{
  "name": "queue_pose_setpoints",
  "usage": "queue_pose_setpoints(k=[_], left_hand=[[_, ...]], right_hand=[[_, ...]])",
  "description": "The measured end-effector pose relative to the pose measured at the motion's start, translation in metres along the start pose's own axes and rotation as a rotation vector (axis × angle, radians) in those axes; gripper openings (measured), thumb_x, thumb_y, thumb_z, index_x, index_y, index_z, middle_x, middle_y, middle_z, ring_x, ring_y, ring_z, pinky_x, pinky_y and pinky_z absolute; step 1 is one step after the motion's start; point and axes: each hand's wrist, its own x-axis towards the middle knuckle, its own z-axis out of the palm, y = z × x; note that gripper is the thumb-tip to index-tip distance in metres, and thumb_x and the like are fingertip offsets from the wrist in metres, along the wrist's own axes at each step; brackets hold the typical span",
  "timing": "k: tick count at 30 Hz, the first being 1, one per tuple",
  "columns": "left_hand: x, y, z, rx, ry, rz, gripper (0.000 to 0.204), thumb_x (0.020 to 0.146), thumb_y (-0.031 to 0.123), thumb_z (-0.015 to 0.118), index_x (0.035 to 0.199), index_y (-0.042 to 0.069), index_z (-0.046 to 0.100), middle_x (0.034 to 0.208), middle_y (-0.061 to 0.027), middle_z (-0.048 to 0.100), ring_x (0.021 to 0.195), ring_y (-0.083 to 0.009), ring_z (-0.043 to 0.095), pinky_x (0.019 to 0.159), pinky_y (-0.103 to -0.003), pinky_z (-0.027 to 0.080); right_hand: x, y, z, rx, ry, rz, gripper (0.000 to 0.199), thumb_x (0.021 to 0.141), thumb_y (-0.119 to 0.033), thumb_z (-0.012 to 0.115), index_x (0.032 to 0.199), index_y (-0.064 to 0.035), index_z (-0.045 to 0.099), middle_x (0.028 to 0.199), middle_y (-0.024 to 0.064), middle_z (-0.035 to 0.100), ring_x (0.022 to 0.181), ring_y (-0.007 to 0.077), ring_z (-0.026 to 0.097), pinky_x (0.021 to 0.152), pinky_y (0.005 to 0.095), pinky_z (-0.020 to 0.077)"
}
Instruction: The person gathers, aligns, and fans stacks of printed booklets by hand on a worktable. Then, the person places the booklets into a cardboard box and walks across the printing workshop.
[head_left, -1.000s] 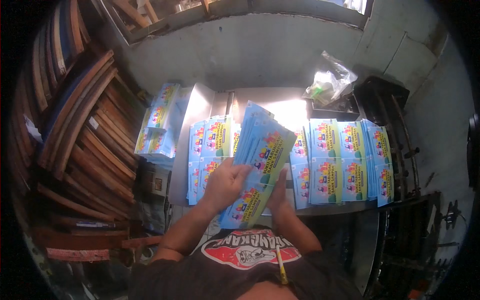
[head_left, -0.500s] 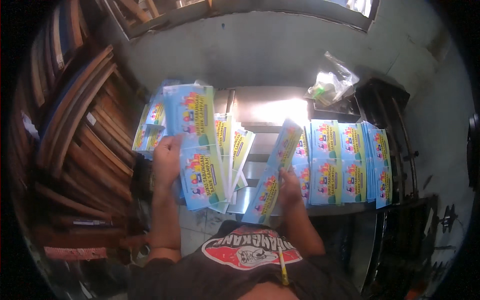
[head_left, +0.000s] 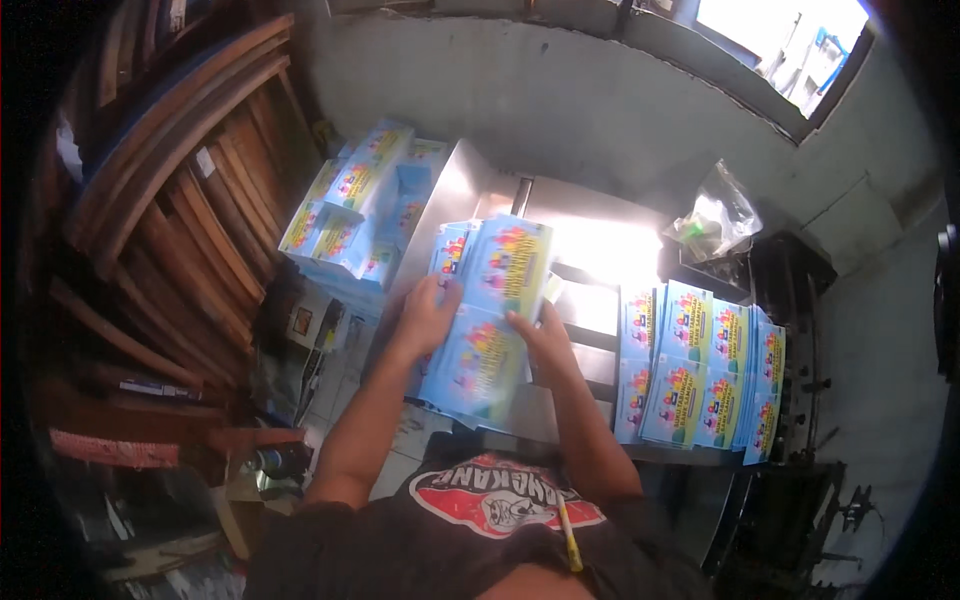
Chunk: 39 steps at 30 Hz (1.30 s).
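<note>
Over the left part of the metal surface (head_left: pixel 590 308), I note a bundle of printed sheets (head_left: pixel 487 325) pinched at opposite edges by the left hand (head_left: pixel 425 318) and right hand (head_left: pixel 546 342), judged light, flexible and slippery, best gripped along both long edges.

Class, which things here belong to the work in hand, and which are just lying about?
Seemingly in the work:
printed sheets held by left hand and right hand
left pile of sheets
right rows of sheets

Seemingly lying about:
clear plastic bag
wooden frames
</note>
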Motion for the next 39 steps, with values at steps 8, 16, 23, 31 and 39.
queue_pose_setpoints(k=[8, 16, 23, 31, 39], left_hand=[[-0.015, 0.011, 0.043, 0.271, -0.022, 0.157, 0.076, 0.086, 0.043, 0.066, 0.138, -0.005, 0.039, 0.136, -0.0274, 0.047, 0.130, -0.0397, 0.043, 0.111, -0.047, 0.030], [0.009, 0.009, 0.030, 0.034, -0.085, -0.129, 0.084, 0.085, 0.051, 0.064, 0.141, -0.005, 0.035, 0.139, -0.0284, 0.045, 0.131, -0.0412, 0.042, 0.109, -0.045, 0.034], [0.020, -0.001, 0.033, 0.010, 0.005, -0.124, 0.086, 0.081, 0.051, 0.069, 0.139, -0.003, 0.039, 0.132, -0.0280, 0.052, 0.123, -0.0395, 0.051, 0.105, -0.044, 0.039], [0.036, -0.005, 0.066, -0.358, -0.131, -0.139, 0.082, 0.078, 0.035, 0.077, 0.136, -0.005, 0.035, 0.124, -0.0233, 0.056, 0.110, -0.0308, 0.060, 0.094, -0.040, 0.048], [0.042, 0.020, 0.052, -0.772, -0.558, -0.336, 0.061, 0.082, 0.030, 0.077, 0.128, -0.001, 0.053, 0.118, -0.0121, 0.063, 0.104, -0.0210, 0.064, 0.087, -0.036, 0.054]], right_hand=[[0.010, 0.043, -0.021, -0.442, 0.275, -0.165, 0.095, 0.076, -0.029, 0.078, 0.145, 0.0054, 0.023, 0.145, 0.0308, 0.031, 0.139, 0.0373, 0.029, 0.113, 0.0435, 0.0283], [-0.014, 0.016, -0.028, -0.067, 0.190, -0.080, 0.106, 0.077, -0.015, 0.077, 0.149, 0.0042, 0.002, 0.144, 0.0261, 0.033, 0.130, 0.0316, 0.042, 0.105, 0.0405, 0.0414], [-0.019, 0.014, -0.036, 0.022, 0.213, -0.039, 0.094, 0.082, -0.011, 0.069, 0.149, 0.0046, 0.005, 0.145, 0.0252, 0.034, 0.128, 0.0307, 0.044, 0.104, 0.0383, 0.0405], [0.002, 0.025, -0.048, 0.242, 0.123, -0.068, 0.103, 0.081, -0.016, 0.073, 0.150, 0.0023, -0.002, 0.149, 0.0255, 0.025, 0.133, 0.0338, 0.039, 0.106, 0.0402, 0.0394], [0.000, 0.060, -0.053, 0.737, -0.017, -0.206, 0.084, 0.087, -0.002, 0.056, 0.149, 0.0014, -0.001, 0.148, 0.0250, 0.025, 0.136, 0.0281, 0.034, 0.105, 0.0358, 0.0419]])
